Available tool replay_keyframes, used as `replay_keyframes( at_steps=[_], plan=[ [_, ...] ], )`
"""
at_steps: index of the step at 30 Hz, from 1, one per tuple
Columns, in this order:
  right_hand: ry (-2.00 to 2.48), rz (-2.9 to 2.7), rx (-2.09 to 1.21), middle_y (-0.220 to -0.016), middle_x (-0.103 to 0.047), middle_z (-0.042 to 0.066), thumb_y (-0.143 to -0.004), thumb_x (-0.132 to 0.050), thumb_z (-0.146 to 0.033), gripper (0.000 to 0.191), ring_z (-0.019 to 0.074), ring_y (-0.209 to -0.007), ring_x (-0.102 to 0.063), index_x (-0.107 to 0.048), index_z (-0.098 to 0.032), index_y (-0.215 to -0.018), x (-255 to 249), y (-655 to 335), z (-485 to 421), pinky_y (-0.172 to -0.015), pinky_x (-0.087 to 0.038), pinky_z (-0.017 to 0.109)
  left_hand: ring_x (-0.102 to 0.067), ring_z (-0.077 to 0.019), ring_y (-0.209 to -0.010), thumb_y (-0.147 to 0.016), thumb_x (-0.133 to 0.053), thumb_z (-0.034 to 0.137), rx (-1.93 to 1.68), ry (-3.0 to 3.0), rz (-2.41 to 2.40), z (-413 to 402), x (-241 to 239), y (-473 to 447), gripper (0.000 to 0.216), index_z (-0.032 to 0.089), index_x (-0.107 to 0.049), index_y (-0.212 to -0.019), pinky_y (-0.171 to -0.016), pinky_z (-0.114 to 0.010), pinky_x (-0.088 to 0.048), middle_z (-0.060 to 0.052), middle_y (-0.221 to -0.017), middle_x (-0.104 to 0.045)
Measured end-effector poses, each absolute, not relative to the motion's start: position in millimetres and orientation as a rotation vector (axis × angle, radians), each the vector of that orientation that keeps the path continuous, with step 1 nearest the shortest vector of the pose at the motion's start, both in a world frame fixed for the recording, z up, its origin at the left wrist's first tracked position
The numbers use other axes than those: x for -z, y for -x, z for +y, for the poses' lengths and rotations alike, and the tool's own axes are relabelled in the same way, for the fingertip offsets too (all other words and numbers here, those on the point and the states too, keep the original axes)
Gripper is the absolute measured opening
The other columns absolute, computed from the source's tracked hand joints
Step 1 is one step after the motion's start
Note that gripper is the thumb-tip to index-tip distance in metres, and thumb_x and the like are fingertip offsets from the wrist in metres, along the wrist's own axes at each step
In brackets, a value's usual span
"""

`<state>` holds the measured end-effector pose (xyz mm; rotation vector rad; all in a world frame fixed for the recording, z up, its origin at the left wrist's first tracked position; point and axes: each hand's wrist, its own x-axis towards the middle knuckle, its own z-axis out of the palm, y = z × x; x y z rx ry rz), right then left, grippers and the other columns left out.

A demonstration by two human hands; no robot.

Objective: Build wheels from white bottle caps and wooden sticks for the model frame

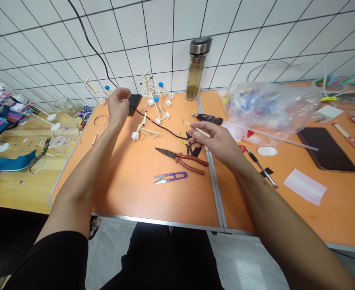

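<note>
Orange counter [141,199] before you: near its back edge, your left hand [119,108] curls, its grip unclear; your right hand [216,139] pinches a pale stick [203,132].

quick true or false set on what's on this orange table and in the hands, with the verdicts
1. The right hand holds a thin wooden stick. True.
2. The long-nose pliers have blue handles. False: the pliers' handles are reddish-brown.
3. The glass bottle stands upright near the tiled wall. True.
4. The purple-handled thread snips lie nearer the wall than the pliers do. False: the snips lie nearer the front edge of the orange table.
5. The large smartphone on the right lies with its screen dark. True.
</note>
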<state>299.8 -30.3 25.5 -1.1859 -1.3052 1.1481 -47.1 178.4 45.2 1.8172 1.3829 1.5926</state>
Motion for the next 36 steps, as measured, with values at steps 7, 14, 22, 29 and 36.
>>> replay_keyframes(
  at_steps=[7,14,22,29,36],
  plan=[
    [0.941,-1.351,-1.474,-0.095,-0.087,0.009,-0.081,-0.102,-0.069,0.054,0.0179,-0.077,-0.08,-0.088,-0.021,-0.102,-50.2,-284.0,-43.5,-0.069,-0.065,0.029,-0.078,-0.0239,-0.1,-0.102,-0.075,0.042,-1.284,-2.181,1.202,-20.9,-55.2,6.6,0.021,0.031,-0.082,-0.119,-0.085,-0.038,-0.06,-0.007,-0.132,-0.083],
    [0.883,-1.189,-1.642,-0.085,-0.085,0.005,-0.063,-0.112,-0.064,0.063,0.0129,-0.066,-0.075,-0.082,-0.02,-0.098,-44.9,-261.2,-62.3,-0.062,-0.062,0.023,-0.069,-0.0208,-0.07,-0.103,-0.067,0.042,-1.011,-1.938,1.191,-69.0,-34.4,-19.0,0.024,0.026,-0.081,-0.091,-0.071,-0.035,-0.051,-0.004,-0.081,-0.081],
    [1.211,-1.483,-0.595,-0.113,-0.084,0.009,-0.091,-0.086,-0.049,0.035,0.0232,-0.099,-0.076,-0.081,-0.023,-0.113,-40.6,-286.4,-94.3,-0.089,-0.063,0.039,-0.071,-0.0197,-0.065,-0.096,-0.071,0.038,-0.997,-1.874,1.268,-94.6,-39.0,-2.3,0.022,0.025,-0.081,-0.081,-0.063,-0.032,-0.049,-0.005,-0.079,-0.084],
    [1.101,-2.039,0.005,-0.116,-0.085,0.013,-0.109,-0.067,-0.032,0.02,0.0336,-0.114,-0.072,-0.086,-0.026,-0.104,-44.8,-270.9,-104.0,-0.107,-0.053,0.052,-0.073,-0.0199,-0.063,-0.091,-0.073,0.04,-1.0,-1.831,1.264,-109.7,-38.9,-1.4,0.02,0.025,-0.081,-0.079,-0.061,-0.031,-0.053,-0.006,-0.081,-0.086],
    [1.059,-2.179,-0.006,-0.107,-0.083,0.012,-0.112,-0.063,-0.035,0.026,0.0327,-0.106,-0.069,-0.085,-0.027,-0.101,-27.2,-278.2,-62.4,-0.1,-0.051,0.049,-0.07,-0.0181,-0.058,-0.089,-0.075,0.04,-0.991,-1.698,1.24,-83.5,-30.5,-9.3,0.02,0.024,-0.078,-0.078,-0.058,-0.031,-0.053,-0.006,-0.079,-0.084]
  ],
)
